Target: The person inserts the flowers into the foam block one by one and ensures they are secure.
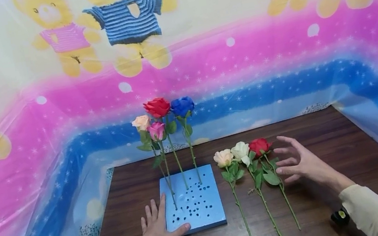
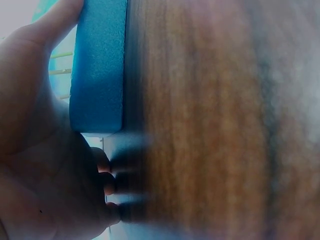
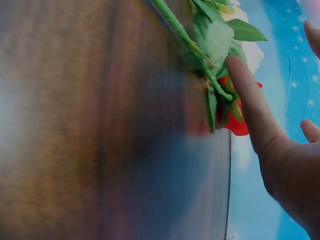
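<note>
- My left hand (image 1: 157, 232) lies flat, steadying the foam block (image 1: 192, 200); a nudge could topple its standing roses (image 1: 157, 107)
- My right hand (image 1: 302, 164), spread and holding nothing, could scatter the red rose (image 1: 259, 146) beside it

We see bare wood table (image 1: 326, 141) open right of the lying red rose (image 1: 259, 146), three lying stems crowding the middle, upright roses (image 1: 158, 108) blocking above the foam block (image 1: 202, 202)

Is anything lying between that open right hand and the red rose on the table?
Nothing visible does. The right hand hovers open just beside the red rose, which lies outermost; the white rose and peach rose lie on its far side.
</note>
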Motion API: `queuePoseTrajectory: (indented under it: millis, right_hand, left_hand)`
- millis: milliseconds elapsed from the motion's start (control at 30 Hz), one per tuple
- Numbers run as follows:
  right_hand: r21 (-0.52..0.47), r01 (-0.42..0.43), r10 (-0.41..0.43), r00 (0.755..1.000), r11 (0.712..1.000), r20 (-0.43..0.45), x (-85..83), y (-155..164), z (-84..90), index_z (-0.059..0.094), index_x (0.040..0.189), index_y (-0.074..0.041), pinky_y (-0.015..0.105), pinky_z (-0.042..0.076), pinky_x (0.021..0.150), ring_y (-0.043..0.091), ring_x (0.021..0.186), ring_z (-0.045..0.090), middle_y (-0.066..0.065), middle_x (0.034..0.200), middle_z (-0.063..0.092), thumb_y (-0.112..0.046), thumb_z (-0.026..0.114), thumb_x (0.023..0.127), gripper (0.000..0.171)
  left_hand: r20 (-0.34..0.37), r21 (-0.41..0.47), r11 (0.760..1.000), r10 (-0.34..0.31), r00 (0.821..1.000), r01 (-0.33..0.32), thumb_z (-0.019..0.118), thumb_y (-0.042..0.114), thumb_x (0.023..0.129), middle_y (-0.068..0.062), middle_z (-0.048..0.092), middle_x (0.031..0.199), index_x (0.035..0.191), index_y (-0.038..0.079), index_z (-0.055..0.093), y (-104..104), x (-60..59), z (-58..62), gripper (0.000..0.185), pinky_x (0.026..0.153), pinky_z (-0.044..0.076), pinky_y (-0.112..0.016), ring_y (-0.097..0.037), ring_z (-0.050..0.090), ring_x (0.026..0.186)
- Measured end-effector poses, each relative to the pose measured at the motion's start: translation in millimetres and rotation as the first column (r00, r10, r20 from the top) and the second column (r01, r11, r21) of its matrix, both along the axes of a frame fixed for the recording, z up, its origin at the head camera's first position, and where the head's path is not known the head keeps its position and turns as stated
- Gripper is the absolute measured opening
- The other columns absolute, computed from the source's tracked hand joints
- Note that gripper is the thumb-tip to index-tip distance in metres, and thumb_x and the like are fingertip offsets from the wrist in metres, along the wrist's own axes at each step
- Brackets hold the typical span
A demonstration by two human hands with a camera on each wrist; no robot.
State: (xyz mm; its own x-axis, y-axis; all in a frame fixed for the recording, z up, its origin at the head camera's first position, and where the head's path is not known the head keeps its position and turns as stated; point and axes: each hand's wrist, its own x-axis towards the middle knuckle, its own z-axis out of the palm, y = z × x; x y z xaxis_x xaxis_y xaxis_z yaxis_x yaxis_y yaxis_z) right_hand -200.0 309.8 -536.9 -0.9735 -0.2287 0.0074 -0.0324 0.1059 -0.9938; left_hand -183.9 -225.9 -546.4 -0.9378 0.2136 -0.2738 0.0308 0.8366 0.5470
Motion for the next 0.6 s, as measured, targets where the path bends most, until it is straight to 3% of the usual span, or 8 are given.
queuePoseTrajectory:
  millis: [233, 600]
  right_hand:
    - [0.023, -0.034, 0.033, 0.999, 0.999, 0.034, 7.7, -2, -14.2, 0.007, 0.180, -0.020, 0.062, 0.068, 0.079, 0.059, 0.136, 0.059, 0.038, 0.175, 0.027, -0.004, 0.089, 0.095, 0.118]
    - [0.111, -0.003, -0.006, 0.997, 0.994, 0.082, 10.1, -12, -29.4, 0.013, 0.179, -0.021, 0.057, 0.068, 0.074, 0.045, 0.127, 0.065, 0.038, 0.171, 0.032, -0.005, 0.092, 0.091, 0.119]
  left_hand:
    - [-0.017, 0.001, 1.000, -0.006, 1.000, 0.006, 0.077, 0.078, 0.091, -0.037, -0.011, 0.180, 0.181, 0.019, -0.002, 0, -1.8, 1.6, 0.133, 0.125, -0.007, -0.084, -0.060, -0.015, 0.165]
    - [-0.009, -0.013, 1.000, 0.003, 1.000, -0.003, 0.078, 0.077, 0.091, -0.038, -0.008, 0.180, 0.181, 0.018, 0.000, 2, -0.4, 1.0, 0.133, 0.125, -0.004, -0.085, -0.062, -0.012, 0.165]
